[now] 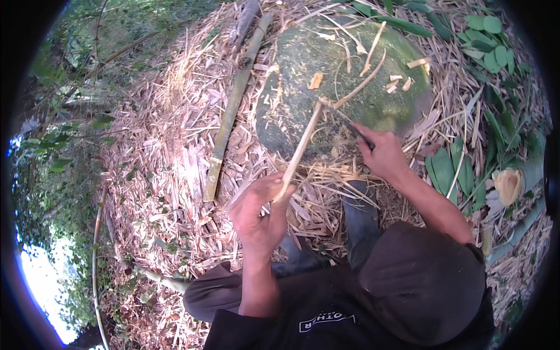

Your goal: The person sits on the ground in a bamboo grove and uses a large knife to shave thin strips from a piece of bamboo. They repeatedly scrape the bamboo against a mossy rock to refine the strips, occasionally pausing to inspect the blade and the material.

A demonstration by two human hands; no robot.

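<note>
My left hand (259, 213) grips the near end of a thin pale bamboo stick (302, 149), which slants up onto a large mossy green rock (326, 64). Closed around a dark-handled knife (350, 125), my right hand (382, 154) holds the blade against the stick's far end on the rock. Pale shavings and chips lie scattered over the rock top. My knees in dark trousers and dark boots fill the lower part of the picture.
A long green bamboo pole (230, 116) lies on the straw-covered ground left of the rock. Green leaves (449, 169) and a cut stump end (508, 184) lie at the right. Bushes border the left side.
</note>
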